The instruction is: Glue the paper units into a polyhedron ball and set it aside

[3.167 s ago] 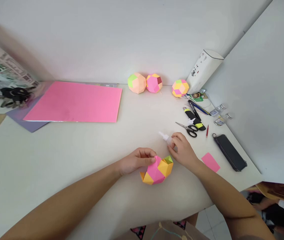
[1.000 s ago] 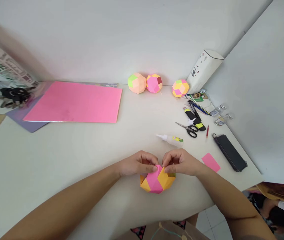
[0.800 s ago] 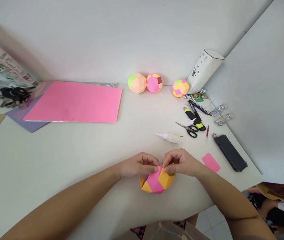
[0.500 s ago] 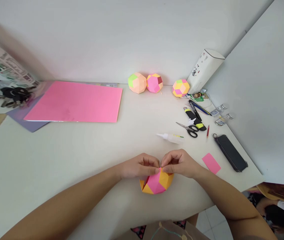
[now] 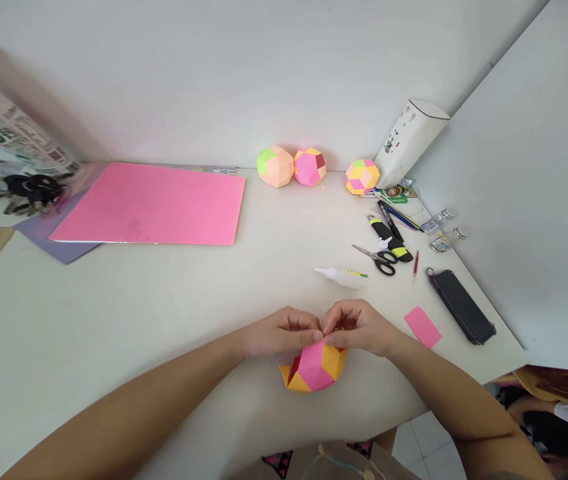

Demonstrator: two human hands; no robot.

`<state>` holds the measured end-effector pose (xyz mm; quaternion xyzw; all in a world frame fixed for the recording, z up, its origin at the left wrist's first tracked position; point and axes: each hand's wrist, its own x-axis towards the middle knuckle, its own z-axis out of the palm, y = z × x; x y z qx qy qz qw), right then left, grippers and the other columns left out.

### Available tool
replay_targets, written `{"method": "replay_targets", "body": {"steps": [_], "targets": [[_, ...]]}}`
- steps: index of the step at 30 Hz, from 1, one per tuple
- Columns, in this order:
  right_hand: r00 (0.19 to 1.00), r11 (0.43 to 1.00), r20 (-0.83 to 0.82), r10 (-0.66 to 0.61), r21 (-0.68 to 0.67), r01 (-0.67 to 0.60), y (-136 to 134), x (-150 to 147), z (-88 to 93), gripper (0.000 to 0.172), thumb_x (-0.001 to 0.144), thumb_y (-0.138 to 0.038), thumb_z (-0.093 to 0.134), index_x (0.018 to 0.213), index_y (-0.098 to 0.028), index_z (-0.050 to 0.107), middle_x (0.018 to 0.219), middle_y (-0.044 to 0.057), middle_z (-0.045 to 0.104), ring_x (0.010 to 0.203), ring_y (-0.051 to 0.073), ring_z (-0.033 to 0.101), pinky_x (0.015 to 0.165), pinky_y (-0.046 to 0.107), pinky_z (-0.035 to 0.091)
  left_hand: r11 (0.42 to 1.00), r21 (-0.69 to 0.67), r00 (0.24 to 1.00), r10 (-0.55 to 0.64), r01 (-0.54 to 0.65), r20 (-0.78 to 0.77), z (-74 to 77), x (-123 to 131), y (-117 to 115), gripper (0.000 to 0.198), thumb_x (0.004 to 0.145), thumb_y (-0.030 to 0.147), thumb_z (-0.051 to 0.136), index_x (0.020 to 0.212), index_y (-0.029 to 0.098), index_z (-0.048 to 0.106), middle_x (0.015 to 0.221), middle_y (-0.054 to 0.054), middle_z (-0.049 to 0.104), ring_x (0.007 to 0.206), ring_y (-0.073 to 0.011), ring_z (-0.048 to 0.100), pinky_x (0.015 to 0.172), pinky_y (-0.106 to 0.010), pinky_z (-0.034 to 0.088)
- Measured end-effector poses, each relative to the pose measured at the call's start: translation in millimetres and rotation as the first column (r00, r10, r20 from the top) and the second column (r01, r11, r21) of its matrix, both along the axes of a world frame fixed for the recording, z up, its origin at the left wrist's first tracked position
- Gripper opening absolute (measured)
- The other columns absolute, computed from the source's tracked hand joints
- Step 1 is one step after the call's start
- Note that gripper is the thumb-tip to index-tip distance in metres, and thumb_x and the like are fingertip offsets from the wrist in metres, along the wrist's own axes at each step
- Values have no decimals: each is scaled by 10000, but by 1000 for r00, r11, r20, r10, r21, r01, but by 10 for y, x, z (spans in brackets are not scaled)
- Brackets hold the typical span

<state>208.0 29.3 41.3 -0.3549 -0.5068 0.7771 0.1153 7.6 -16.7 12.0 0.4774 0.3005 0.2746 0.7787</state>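
Observation:
Between my hands is a partly open folded paper ball (image 5: 317, 368) with pink, orange-yellow and dark red faces. My left hand (image 5: 287, 331) pinches its upper edge with thumb and index finger. From the other side, my right hand (image 5: 357, 327) pinches the same edge, its fingertips almost meeting the left ones. An orange flap sticks out at the ball's lower left, beside a dark red gap. Just beyond my hands a white glue bottle (image 5: 347, 277) lies on its side. A small pink paper rectangle (image 5: 423, 327) rests to the right of my right hand.
Three finished paper balls, one peach and green (image 5: 277, 167), stand along the wall. Large pink sheets (image 5: 149, 207) lie at the left, near keys (image 5: 34, 190). Scissors (image 5: 381, 260), a cutter (image 5: 391, 239), small bottles (image 5: 448, 239) and a dark case (image 5: 460, 305) occupy the right side.
The paper ball has tilted slightly and shifted a little down and right, so the dark red gap and orange flap at its left show more. Both hands keep their pinch.

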Motion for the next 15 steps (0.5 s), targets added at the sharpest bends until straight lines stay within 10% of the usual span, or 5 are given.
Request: {"method": "replay_targets", "body": {"steps": [8, 15], "targets": [[881, 899, -267, -391, 93, 428, 78, 29, 22, 238, 610, -236, 798, 598, -204, 563, 658, -23, 605, 593, 110, 531, 542, 263, 420, 819, -297, 816, 552, -491, 173, -37, 31, 82, 331, 841, 430, 511, 825, 139, 669, 847, -66, 632, 775, -166, 564, 710, -282, 448], [705, 743, -315, -636, -4, 669, 168, 22, 17, 225, 586, -244, 805, 613, -233, 582, 718, -34, 630, 653, 125, 535, 586, 282, 419, 896, -293, 798, 434, -334, 418, -63, 37, 115, 390, 915, 380, 379, 1157, 174, 605, 1292, -113, 543, 1187, -237, 483, 1031, -392, 336]]}}
